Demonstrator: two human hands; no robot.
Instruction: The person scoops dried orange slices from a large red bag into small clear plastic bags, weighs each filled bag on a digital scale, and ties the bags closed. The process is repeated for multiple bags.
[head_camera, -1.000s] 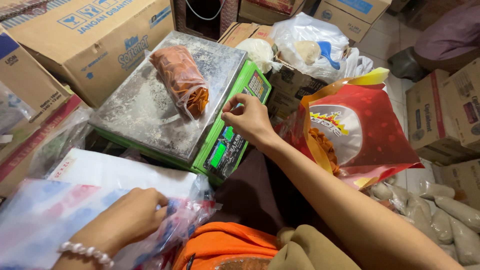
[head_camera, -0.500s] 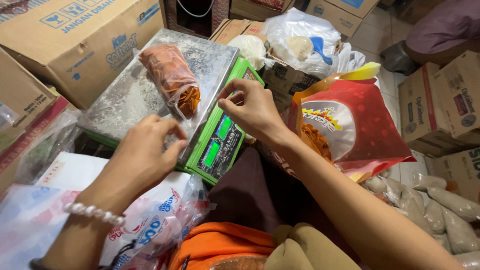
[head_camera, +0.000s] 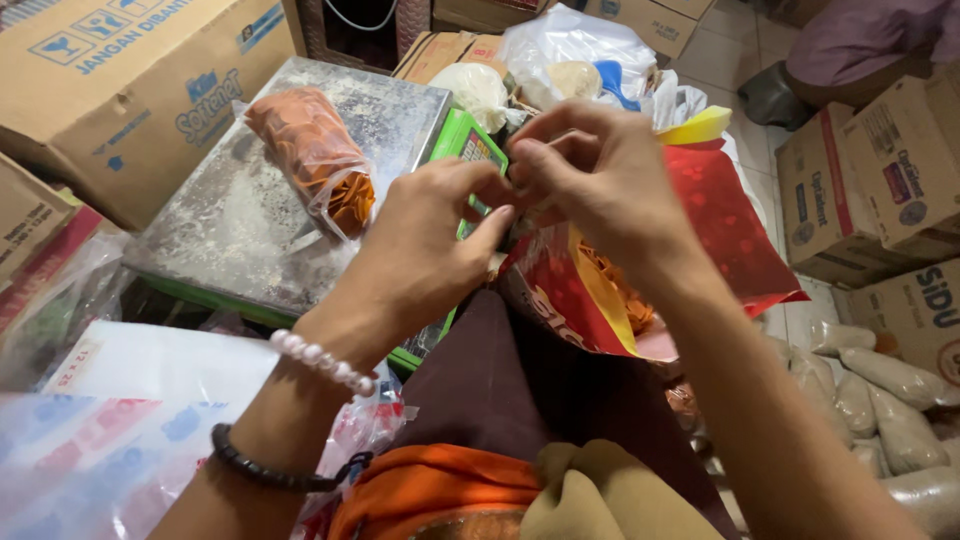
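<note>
My left hand (head_camera: 430, 240) and my right hand (head_camera: 600, 180) meet fingertip to fingertip over the mouth of a red snack bag (head_camera: 720, 230) with yellow trim. Both pinch its upper rim, though the fingers hide the exact grip. Orange chips (head_camera: 615, 290) show inside the bag. Just behind my hands stands a green weighing scale (head_camera: 465, 140) with a dusty metal platform (head_camera: 250, 220). A clear bag of orange chips (head_camera: 310, 150) lies on that platform. My left wrist wears a pearl bracelet and a dark band.
Cardboard boxes (head_camera: 120, 90) stand at the left, back and right (head_camera: 860, 190). White plastic bags (head_camera: 570, 50) sit behind the scale. Flat printed plastic bags (head_camera: 110, 440) lie at lower left. Small filled packets (head_camera: 870, 390) pile at lower right. Another person's clothing (head_camera: 860, 40) shows at top right.
My left hand rose from the plastic bags at lower left, crossed the scale and joined my right hand. My right hand left the scale's front and closed at the red bag's mouth.
</note>
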